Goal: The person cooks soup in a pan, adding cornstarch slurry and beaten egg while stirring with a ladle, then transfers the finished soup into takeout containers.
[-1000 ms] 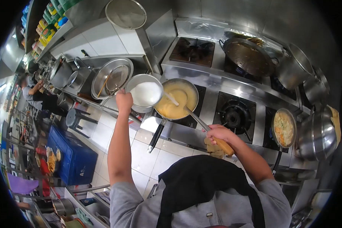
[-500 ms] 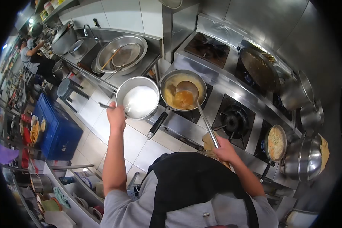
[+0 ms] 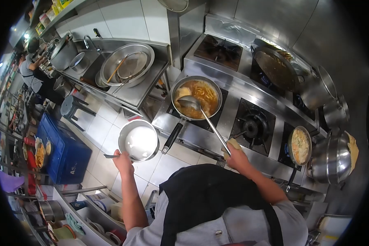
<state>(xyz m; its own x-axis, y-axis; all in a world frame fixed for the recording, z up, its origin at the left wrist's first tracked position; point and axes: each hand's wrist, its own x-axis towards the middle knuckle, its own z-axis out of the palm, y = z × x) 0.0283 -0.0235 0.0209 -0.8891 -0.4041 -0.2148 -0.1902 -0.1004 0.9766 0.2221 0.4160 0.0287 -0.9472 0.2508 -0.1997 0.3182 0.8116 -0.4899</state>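
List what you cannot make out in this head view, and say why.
Head view: whether a flame burns beneath the frying pan; the pan hides it.
Head view: the handle end of the ladle; the right hand covers it.
Head view: the strainer at the top; the picture edge cuts it off.
Head view: the lettering on the blue box; too small and blurred.

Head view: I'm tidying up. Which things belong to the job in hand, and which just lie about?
In use: ladle in the right hand; saucepan in the left hand; frying pan under the ladle.

Apparently idle: stool; blue box; steel bowl.
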